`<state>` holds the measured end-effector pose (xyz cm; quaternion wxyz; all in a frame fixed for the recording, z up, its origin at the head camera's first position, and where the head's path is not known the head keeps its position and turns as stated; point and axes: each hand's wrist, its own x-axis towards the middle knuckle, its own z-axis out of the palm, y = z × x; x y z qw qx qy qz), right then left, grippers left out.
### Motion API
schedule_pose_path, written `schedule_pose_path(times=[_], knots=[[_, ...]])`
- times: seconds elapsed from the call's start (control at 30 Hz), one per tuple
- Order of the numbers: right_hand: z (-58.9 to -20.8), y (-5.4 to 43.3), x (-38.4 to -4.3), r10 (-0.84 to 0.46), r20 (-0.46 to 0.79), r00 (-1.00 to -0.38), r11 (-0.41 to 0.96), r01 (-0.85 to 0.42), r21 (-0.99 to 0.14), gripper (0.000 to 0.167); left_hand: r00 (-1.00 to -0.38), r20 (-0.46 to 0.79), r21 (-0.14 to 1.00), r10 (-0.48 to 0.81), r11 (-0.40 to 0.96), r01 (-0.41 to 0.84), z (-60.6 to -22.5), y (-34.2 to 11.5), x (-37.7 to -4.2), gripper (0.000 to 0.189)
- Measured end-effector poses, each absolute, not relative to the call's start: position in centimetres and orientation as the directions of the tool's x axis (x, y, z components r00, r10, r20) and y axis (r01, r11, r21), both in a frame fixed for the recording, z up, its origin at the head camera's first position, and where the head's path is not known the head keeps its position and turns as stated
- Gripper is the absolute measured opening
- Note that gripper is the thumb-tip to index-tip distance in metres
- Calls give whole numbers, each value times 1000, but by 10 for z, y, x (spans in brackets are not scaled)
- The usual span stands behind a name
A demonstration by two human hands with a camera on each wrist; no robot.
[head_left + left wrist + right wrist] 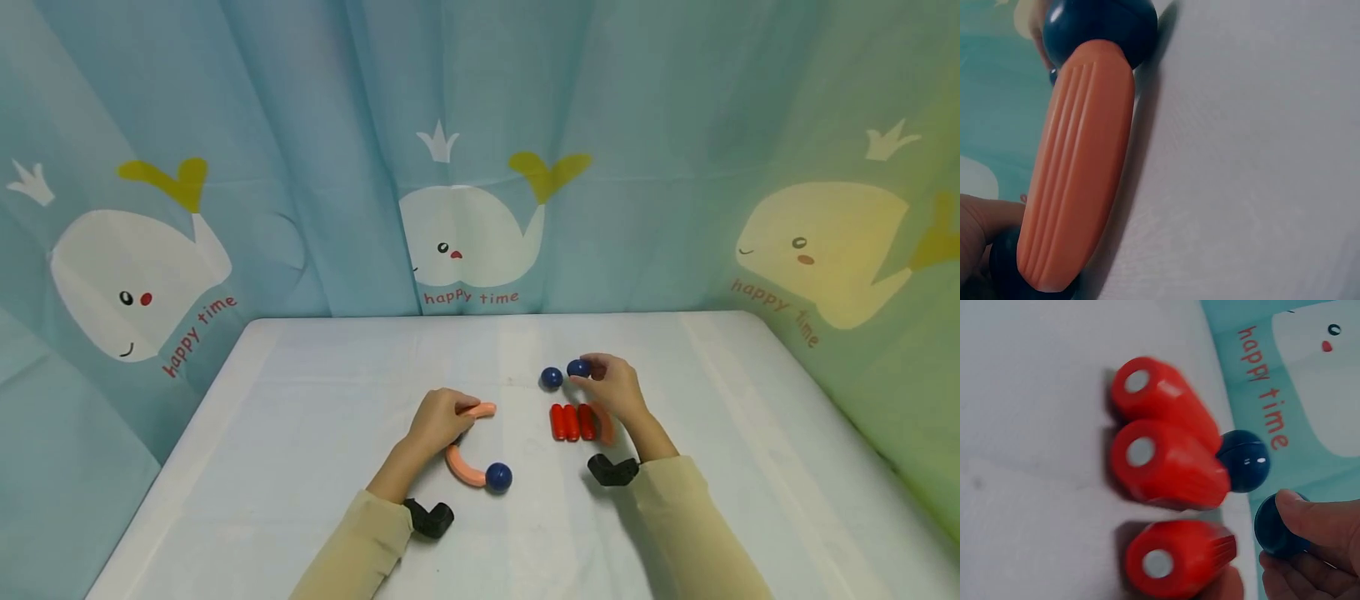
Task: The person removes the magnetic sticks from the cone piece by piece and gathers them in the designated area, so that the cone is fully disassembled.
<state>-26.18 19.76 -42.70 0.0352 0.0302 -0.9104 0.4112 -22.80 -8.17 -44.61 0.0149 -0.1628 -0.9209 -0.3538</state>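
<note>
Blue ball (1272, 530) (in right grip (617, 388))

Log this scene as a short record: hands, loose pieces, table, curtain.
Left hand: grips curved assembly of orange rods and dark blue balls
Right hand: pinches single dark blue ball
Nearby ball: dark blue, left of the pinched one
Red rods: three, side by side, pale round ends
Curved orange rod: right of red rods
Table: white
Curtain: blue, printed with whales

Navy balls (551, 378), red rods (572, 422) with pale discs (1140, 451), ribbed orange arcs (1079, 162), blue curtain (330, 167) with white whales (480, 237)
</note>
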Motion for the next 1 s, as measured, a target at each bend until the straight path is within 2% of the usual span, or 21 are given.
schedule_pose_path(times=[0.27, 0.43, 0.5, 0.63, 0.77, 1.0], knots=[[-439, 197, -268, -56, -21, -998, 723, -27, -690, 44, -941, 145, 656, 305, 683, 322, -446, -81, -229, 20], [-440, 196, -269, -64, -21, -998, 742, -33, -669, 44, -939, 156, 664, 308, 671, 330, -448, -83, -230, 20], [-439, 196, -269, -68, -22, -997, 742, -36, -669, 46, -927, 188, 658, 323, 659, 363, -453, -85, -233, 20], [-435, 196, -264, -65, -24, -998, 733, -32, -679, 53, -925, 176, 667, 337, 650, 364, -454, -84, -234, 21], [-427, 195, -257, -54, 49, -997, 709, -73, -702, 54, -927, 141, 671, 348, 655, 348, -450, -80, -235, 23], [-417, 176, -243, -94, 228, -969, 640, -234, -732, 46, -927, 154, 646, 341, 675, 355, -449, -74, -229, 26]])
